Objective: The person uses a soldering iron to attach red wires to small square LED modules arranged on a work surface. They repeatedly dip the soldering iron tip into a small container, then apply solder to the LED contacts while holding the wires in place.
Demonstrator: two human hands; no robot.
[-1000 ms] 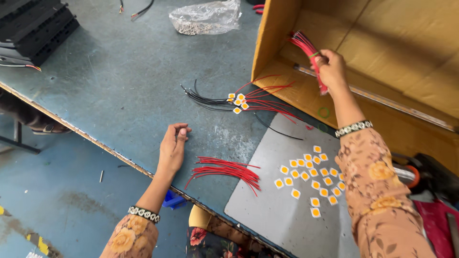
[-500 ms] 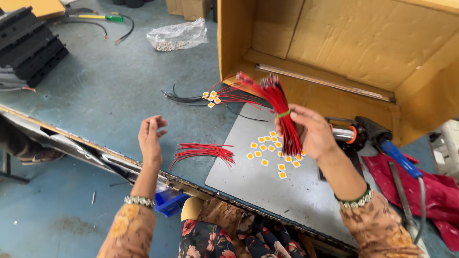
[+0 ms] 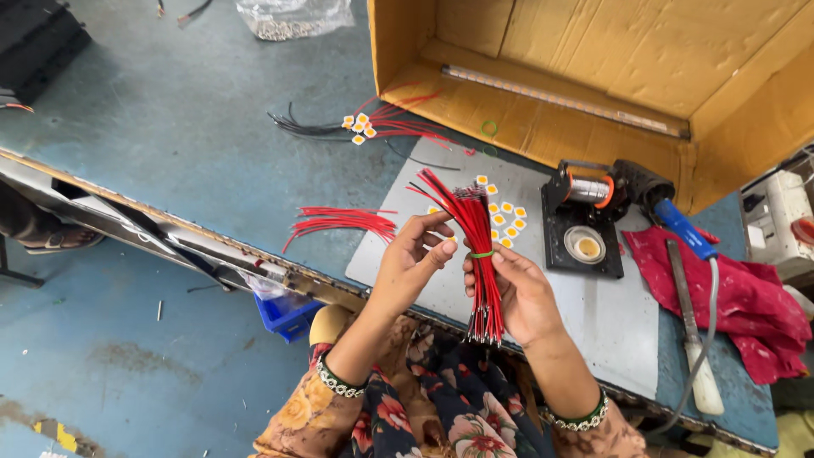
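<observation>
Red wires [image 3: 480,246] are tied in a bundle with a thin green band [image 3: 482,254] around the middle. The right hand [image 3: 519,293] grips the bundle just at the band, with the fingers curled around it. The bundle stands almost upright, with its top ends fanned out above the hand and its bottom ends hanging below the palm.

The left hand [image 3: 414,256] is just beside the right hand, on its left. Its fingertips touch the bundle near the band, and its fingers are half bent, pinching lightly at the wires. Both hands are lifted up over the near edge of the counter [image 3: 170,153].

Under the hands lies a grey sheet [image 3: 593,331] on the counter. Behind the bundle, a little past the hands, small yellow and white squares [image 3: 505,219] are scattered on the sheet. To the left of the left hand, loose red wires [image 3: 339,222] lie flat on the counter. Farther away from the hands, more red and black wires with little squares [image 3: 365,127] lie in a heap.

To the right of the right hand stands a black tool stand [image 3: 585,220] with a round pad in it. Beyond that lies a tool with a blue handle [image 3: 678,229] and a red cloth [image 3: 738,297]. A big cardboard box [image 3: 593,68] lies open on its side at the far end of the counter. Both wrists wear beaded bracelets [image 3: 339,383].
</observation>
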